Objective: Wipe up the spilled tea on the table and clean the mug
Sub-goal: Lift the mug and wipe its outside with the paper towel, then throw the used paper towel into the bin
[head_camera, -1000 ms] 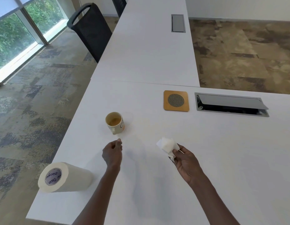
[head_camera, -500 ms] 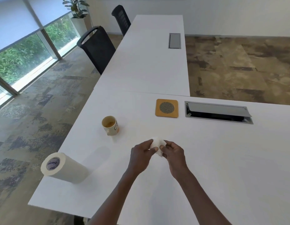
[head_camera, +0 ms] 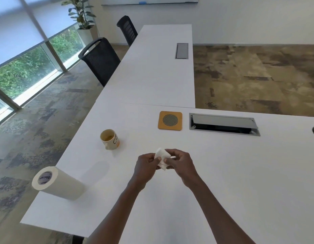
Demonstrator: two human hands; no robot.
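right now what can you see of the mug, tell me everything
The mug is cream-coloured, ceramic by the look, with dark lettering and an orange patch on its side. It stands upright on the white table, handle toward the person, well left of the coaster. Its inside wall looks tea-stained, with a little brownish liquid at the bottom. Nothing touches it but the table; neither hand is on it.

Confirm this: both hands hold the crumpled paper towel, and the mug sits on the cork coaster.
Not quite. In the head view the mug stands on the bare table, apart from the cork coaster. Both the left hand and right hand do hold the crumpled paper towel.
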